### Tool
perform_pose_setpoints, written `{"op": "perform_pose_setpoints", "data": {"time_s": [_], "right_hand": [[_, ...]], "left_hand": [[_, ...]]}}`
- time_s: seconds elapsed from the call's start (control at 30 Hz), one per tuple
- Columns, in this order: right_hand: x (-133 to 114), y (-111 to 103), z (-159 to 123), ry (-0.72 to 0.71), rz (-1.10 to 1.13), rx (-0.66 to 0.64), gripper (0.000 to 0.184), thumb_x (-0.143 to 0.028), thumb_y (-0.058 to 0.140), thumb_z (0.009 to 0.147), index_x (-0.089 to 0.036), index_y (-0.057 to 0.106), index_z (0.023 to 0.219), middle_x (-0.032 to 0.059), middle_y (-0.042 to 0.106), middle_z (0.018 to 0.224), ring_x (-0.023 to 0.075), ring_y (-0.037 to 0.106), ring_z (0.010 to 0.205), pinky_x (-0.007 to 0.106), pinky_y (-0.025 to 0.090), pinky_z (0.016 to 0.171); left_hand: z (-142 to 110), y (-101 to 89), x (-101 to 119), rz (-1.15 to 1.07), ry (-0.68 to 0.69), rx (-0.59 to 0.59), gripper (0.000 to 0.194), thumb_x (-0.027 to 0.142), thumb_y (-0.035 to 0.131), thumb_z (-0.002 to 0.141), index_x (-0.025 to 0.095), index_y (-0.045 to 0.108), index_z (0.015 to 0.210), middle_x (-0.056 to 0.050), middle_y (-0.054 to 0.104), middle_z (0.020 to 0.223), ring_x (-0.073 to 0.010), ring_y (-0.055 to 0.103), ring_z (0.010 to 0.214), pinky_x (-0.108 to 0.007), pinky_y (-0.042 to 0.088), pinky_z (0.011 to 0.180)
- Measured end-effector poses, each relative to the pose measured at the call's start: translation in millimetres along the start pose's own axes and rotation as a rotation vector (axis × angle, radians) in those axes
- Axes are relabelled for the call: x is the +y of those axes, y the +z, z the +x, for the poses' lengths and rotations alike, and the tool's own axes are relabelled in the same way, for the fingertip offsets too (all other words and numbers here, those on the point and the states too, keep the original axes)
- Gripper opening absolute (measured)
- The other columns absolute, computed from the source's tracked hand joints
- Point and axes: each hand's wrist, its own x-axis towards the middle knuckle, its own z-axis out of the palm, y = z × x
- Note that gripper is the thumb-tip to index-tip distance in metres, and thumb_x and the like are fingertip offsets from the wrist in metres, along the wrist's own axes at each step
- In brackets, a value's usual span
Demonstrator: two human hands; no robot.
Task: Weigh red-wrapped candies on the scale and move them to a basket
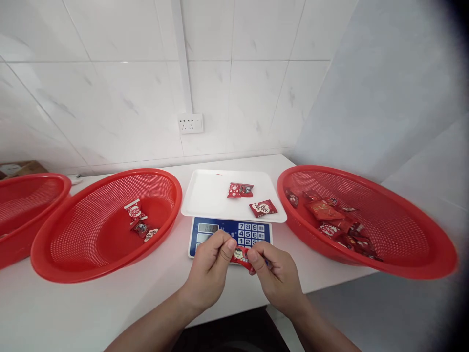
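Observation:
Between my two hands is a small red candy packet (241, 255) with a cartoon figure printed on it. My left hand (209, 266) pinches its left end between thumb and fingers. At the other end, my right hand (276, 274) grips it the same way. The packet is held just in front of the blue keypad of a digital scale (252, 230), partly covering the keys. On the scale's white tray (205, 193) lie a red dotted packet (240, 190) and, nearer the right corner, a dark red packet (263, 209).
Right of the scale, a red mesh basket (395, 215) holds a heap of red packets (330, 215). Another red basket (91, 215) on the left contains several packets (141, 222). A third basket (29, 210) stands at the far left, near a cardboard box (22, 168). A wall socket (191, 123) is behind.

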Motion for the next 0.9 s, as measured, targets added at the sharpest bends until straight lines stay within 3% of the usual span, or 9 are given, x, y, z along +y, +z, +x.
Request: {"op": "perform_pose_setpoints", "data": {"time_s": [0.27, 0.4, 0.47, 0.53, 0.6, 0.7, 0.77, 0.9], "right_hand": [[1, 2, 3, 0.121, 0.102, 0.022, 0.036, -0.041, 0.040, 0.089, -0.021, 0.049, 0.060, -0.0018, 0.054, 0.050, 0.0106, 0.050, 0.047, 0.021, 0.040, 0.047], [2, 7, 0, 0.118, 0.115, 0.047, 0.036, -0.040, 0.041, 0.090, -0.021, 0.049, 0.061, -0.0021, 0.053, 0.049, 0.0102, 0.050, 0.046, 0.020, 0.040, 0.046], [2, 9, -1, 0.088, 0.120, 0.004, 0.035, -0.039, 0.040, 0.090, -0.021, 0.050, 0.062, -0.0020, 0.054, 0.051, 0.0101, 0.050, 0.047, 0.020, 0.040, 0.047], [2, 7, 1, 0.043, 0.093, -0.051, 0.034, -0.037, 0.038, 0.091, -0.020, 0.052, 0.065, -0.0013, 0.056, 0.054, 0.0105, 0.053, 0.051, 0.020, 0.042, 0.050], [4, -1, 6, 0.010, 0.020, -0.089, 0.033, -0.037, 0.037, 0.091, -0.020, 0.054, 0.069, 0.0000, 0.058, 0.060, 0.0115, 0.055, 0.056, 0.022, 0.043, 0.054], [12, -21, 23, 0.022, -0.151, -0.084, 0.028, -0.038, 0.040, 0.090, -0.021, 0.058, 0.078, 0.0021, 0.063, 0.071, 0.0141, 0.058, 0.065, 0.024, 0.044, 0.058], [20, -36, 37, 0.033, -0.279, -0.056, 0.025, -0.037, 0.041, 0.089, -0.021, 0.061, 0.087, 0.0043, 0.066, 0.083, 0.0173, 0.060, 0.074, 0.027, 0.046, 0.061], [37, -55, 63, 0.042, -0.550, -0.084, 0.029, -0.026, 0.040, 0.088, -0.018, 0.062, 0.106, 0.0095, 0.064, 0.108, 0.0246, 0.057, 0.101, 0.039, 0.046, 0.083]], "left_hand": [[2, -0.6, -2, -0.136, -0.085, -0.050, 0.038, 0.051, 0.033, 0.088, 0.020, 0.040, 0.067, 0.003, 0.045, 0.061, -0.0113, 0.042, 0.061, -0.025, 0.036, 0.061], [-1, 0.5, -3, -0.049, -0.089, -0.121, 0.039, 0.053, 0.038, 0.085, 0.021, 0.039, 0.063, 0.003, 0.043, 0.056, -0.0109, 0.040, 0.055, -0.025, 0.034, 0.053], [-5, -5.2, 0, 0.055, -0.051, -0.092, 0.040, 0.051, 0.040, 0.085, 0.020, 0.039, 0.059, 0.003, 0.042, 0.054, -0.0104, 0.039, 0.053, -0.024, 0.033, 0.051], [-8, -21.0, 6, 0.172, 0.021, 0.035, 0.040, 0.049, 0.041, 0.085, 0.021, 0.041, 0.057, 0.002, 0.043, 0.054, -0.0105, 0.040, 0.052, -0.024, 0.034, 0.050], [-9, -47.3, 15, 0.330, 0.059, 0.246, 0.038, 0.049, 0.045, 0.082, 0.021, 0.043, 0.056, 0.002, 0.045, 0.054, -0.0111, 0.042, 0.052, -0.025, 0.036, 0.051], [-3, -96.1, 28, 0.665, -0.053, 0.565, 0.035, 0.052, 0.053, 0.076, 0.022, 0.047, 0.059, 0.003, 0.049, 0.054, -0.0124, 0.045, 0.052, -0.026, 0.035, 0.052], [3, -124.4, 31, 0.890, -0.158, 0.604, 0.033, 0.051, 0.054, 0.075, 0.022, 0.046, 0.061, 0.004, 0.049, 0.052, -0.0128, 0.046, 0.051, -0.025, 0.033, 0.050], [12, -152.0, 19, 1.111, -0.253, 0.434, 0.032, 0.048, 0.041, 0.083, 0.022, 0.043, 0.064, 0.003, 0.054, 0.057, -0.0158, 0.049, 0.051, -0.025, 0.031, 0.047]]}}
